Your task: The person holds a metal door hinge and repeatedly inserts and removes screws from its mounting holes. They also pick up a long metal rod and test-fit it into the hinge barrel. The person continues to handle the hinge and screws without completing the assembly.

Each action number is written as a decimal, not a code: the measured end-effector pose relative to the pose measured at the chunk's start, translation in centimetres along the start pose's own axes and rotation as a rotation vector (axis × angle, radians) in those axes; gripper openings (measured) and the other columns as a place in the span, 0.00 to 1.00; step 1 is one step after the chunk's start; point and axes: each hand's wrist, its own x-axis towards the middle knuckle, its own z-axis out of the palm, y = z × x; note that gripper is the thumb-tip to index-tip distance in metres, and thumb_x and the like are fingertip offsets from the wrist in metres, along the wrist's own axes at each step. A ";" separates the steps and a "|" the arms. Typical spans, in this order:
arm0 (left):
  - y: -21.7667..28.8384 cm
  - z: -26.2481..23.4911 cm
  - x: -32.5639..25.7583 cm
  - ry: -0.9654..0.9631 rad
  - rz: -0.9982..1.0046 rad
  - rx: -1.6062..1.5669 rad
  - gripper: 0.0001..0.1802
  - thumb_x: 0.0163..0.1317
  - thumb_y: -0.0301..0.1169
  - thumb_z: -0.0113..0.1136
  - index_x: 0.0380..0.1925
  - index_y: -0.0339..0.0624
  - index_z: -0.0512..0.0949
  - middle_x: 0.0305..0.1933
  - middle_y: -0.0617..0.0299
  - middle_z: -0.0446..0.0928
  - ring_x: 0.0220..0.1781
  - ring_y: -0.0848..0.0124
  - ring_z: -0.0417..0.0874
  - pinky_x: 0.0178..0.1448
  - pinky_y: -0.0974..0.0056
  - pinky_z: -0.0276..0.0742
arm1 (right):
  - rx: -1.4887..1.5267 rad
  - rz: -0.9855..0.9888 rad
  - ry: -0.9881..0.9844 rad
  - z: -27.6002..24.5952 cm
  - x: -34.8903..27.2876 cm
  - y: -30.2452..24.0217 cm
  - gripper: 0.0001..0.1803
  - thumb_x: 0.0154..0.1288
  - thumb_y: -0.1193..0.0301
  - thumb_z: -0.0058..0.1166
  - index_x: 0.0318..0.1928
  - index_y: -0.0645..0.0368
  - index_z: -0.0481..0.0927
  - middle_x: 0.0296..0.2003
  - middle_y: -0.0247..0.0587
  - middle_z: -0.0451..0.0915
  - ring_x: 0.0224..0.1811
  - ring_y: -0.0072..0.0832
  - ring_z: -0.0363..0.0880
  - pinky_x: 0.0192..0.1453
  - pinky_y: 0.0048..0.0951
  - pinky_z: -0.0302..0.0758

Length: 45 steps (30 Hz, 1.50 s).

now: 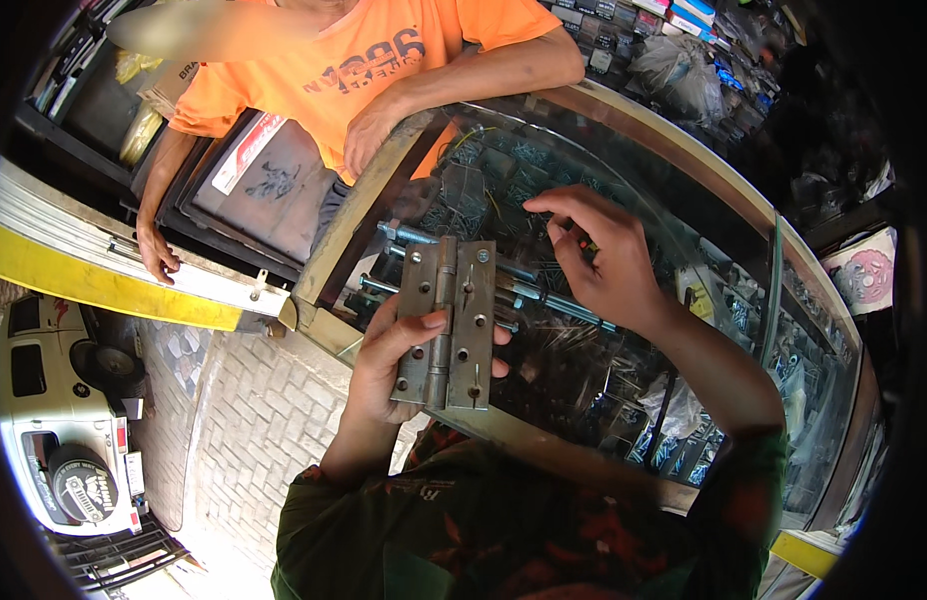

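Note:
My left hand (399, 365) holds a large grey metal door hinge (447, 322), opened flat with screw holes in both leaves, above the glass counter (624, 150). My thumb lies across its left leaf. My right hand (599, 255) hovers to the right of the hinge, fingers pinched on a small thin object with a red tip, too small to identify. Under the glass lie long bolts (544, 295) and several small metal parts.
A person in an orange shirt (354, 60) leans on the counter's far edge, one hand (369, 130) on its wooden frame, the other on a white and yellow ledge (159, 250). Bagged goods fill shelves at right. A white vehicle (59, 420) stands on paving at left.

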 end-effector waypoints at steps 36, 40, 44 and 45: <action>0.1 -2.5 -0.3 -0.055 0.052 -0.313 0.34 0.78 0.33 0.51 0.77 0.20 0.65 0.50 0.27 0.85 0.38 0.40 0.94 0.41 0.50 0.98 | -0.023 -0.063 0.006 0.7 -1.1 1.6 0.13 0.63 0.83 0.59 0.47 0.58 0.87 0.40 0.43 0.89 0.44 0.46 0.91 0.45 0.49 0.86; -0.1 -2.3 -0.3 -0.029 0.062 -0.338 0.33 0.77 0.32 0.52 0.74 0.16 0.65 0.51 0.22 0.85 0.38 0.36 0.95 0.42 0.46 0.99 | -0.005 -0.016 -0.021 0.8 -1.2 1.7 0.12 0.64 0.81 0.59 0.46 0.57 0.87 0.39 0.43 0.89 0.44 0.47 0.90 0.46 0.50 0.86; -0.2 -1.9 -0.4 -0.055 0.041 -0.309 0.34 0.75 0.33 0.55 0.74 0.16 0.67 0.52 0.23 0.85 0.44 0.37 0.95 0.44 0.45 1.00 | -0.006 -0.059 0.016 0.8 -1.2 1.4 0.13 0.64 0.81 0.60 0.47 0.56 0.87 0.39 0.43 0.88 0.44 0.46 0.91 0.45 0.49 0.86; -0.3 -1.9 -0.7 -0.034 0.038 -0.294 0.34 0.75 0.33 0.55 0.74 0.17 0.67 0.52 0.23 0.86 0.45 0.37 0.95 0.45 0.45 1.00 | 0.002 -0.043 -0.008 0.9 -1.4 1.2 0.13 0.64 0.81 0.59 0.48 0.56 0.87 0.39 0.42 0.88 0.44 0.46 0.91 0.45 0.49 0.86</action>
